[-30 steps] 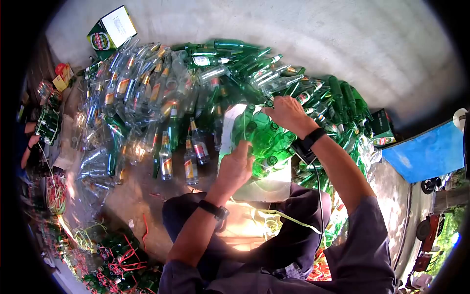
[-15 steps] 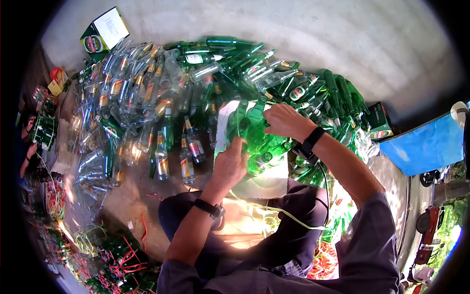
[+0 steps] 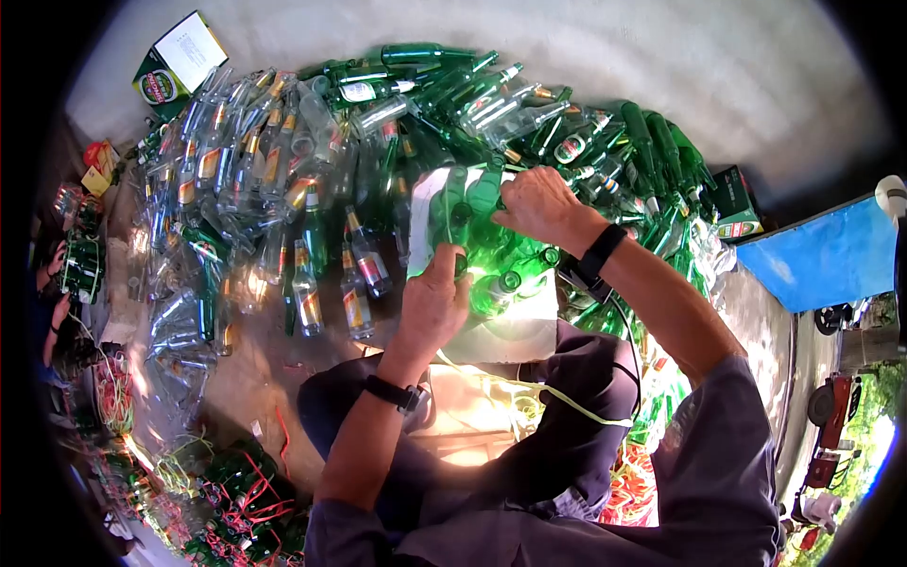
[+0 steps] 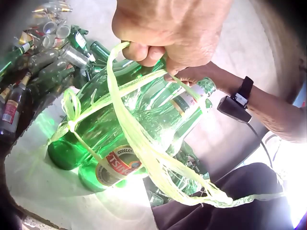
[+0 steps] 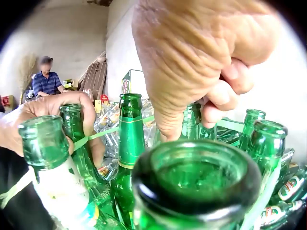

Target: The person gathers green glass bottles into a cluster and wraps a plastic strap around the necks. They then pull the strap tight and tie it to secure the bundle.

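Note:
A cluster of green beer bottles (image 3: 510, 250) stands on a white slab (image 3: 520, 335) before my crossed legs. One bottle (image 4: 91, 175) bears a red "TSING" label. A yellow-green plastic strap (image 4: 127, 122) runs around the cluster, knotted at one side, its frayed tail trailing towards my knee. My left hand (image 3: 435, 298) grips the strap in curled fingers, close beside a bottle neck (image 5: 72, 117). On the far side, my right hand (image 3: 543, 208) has thumb and fingers on either side of a bottle neck (image 5: 192, 117). Its palm side is partly hidden.
A large heap of clear and green bottles (image 3: 255, 161) lies against the wall. Several upright bottles (image 3: 354, 298) stand left of the slab. Strapped bundles with red straps (image 3: 246, 506) lie at lower left. Another person (image 5: 46, 81) sits farther off. A cable (image 3: 635, 354) hangs from my right wrist.
My right hand has drawn slightly back and left beside the far bottle necks. The left hand keeps its hold at the near left side. The whole scene shifts a little as the head moves.

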{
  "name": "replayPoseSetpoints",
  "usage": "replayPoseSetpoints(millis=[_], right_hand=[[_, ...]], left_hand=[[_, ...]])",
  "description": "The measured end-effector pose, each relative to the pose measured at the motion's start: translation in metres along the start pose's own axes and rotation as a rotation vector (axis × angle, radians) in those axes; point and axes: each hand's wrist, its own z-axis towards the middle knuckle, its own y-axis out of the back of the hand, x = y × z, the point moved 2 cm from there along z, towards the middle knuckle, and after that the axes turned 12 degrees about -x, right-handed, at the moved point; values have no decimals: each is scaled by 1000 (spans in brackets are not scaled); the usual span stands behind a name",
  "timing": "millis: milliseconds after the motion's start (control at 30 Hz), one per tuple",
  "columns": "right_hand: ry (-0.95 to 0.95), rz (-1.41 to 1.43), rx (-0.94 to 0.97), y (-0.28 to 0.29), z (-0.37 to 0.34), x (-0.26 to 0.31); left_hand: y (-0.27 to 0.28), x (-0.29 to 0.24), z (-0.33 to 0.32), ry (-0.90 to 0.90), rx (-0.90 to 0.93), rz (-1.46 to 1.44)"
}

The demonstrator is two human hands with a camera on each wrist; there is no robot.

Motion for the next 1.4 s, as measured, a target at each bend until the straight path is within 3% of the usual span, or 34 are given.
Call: replayPoseSetpoints(millis=[167, 200, 400, 433, 533, 567, 667, 733, 800, 867, 900, 933, 1000, 1067, 1200, 1267, 1333, 1367, 1400], right_hand=[[-54, 31, -9, -7, -3, -4], [-90, 14, 93, -6, -2, -3], [-159, 213, -49, 17, -18, -21], [-229, 262, -11, 33, -21, -28], [-455, 299, -208, 60, -54, -61], [-423, 332, -352, 57, -74, -82], [-654, 422, -289, 39, -146, -125], [-780, 390, -149, -5, -215, -154], [-798, 346, 167, -73, -296, -177], [-1167, 307, 96, -100, -376, -156], [-1277, 371, 119, -146, -434, -155], [-1386, 439, 145, -193, -492, -151], [-1588, 561, 437, -225, -567, -116], [-1612, 309, 287, -197, -591, -59], [-1547, 302, 414, -132, -588, -4], [-1536, 292, 508, -135, -596, 0], [-1423, 469, 590, -150, -616, 6], [-1254, 356, 473, -155, -619, 12], [-1302, 402, 545, -156, -618, 12]], left_hand=[[2, -3, 1, 20, 15, -1], [1, -5, 1, 49, 30, 27], [-2, 2, 2, 37, 67, 109], [-1, 3, 3, 43, 83, 94], [-1, 2, 1, 128, 113, 47], [-1, 2, 1, 107, 116, 51], [-1, -2, 1, 131, 111, 67], [-4, 0, 2, 105, 90, 30], [-2, -4, 2, 159, 138, 40], [-7, 1, 2, -52, 66, 25], [-6, 0, 1, 81, 103, 11], [-4, -6, 2, 99, 128, 21], [-7, -3, 0, 103, 130, -38], [-6, 6, -1, 162, 165, -73], [-7, 18, -4, 217, 193, -173], [-5, 23, -3, 205, 184, -181], [-6, 26, -1, 174, 171, -160], [-7, 19, -2, 197, 172, -152], [-7, 13, -2, 219, 168, -141]])
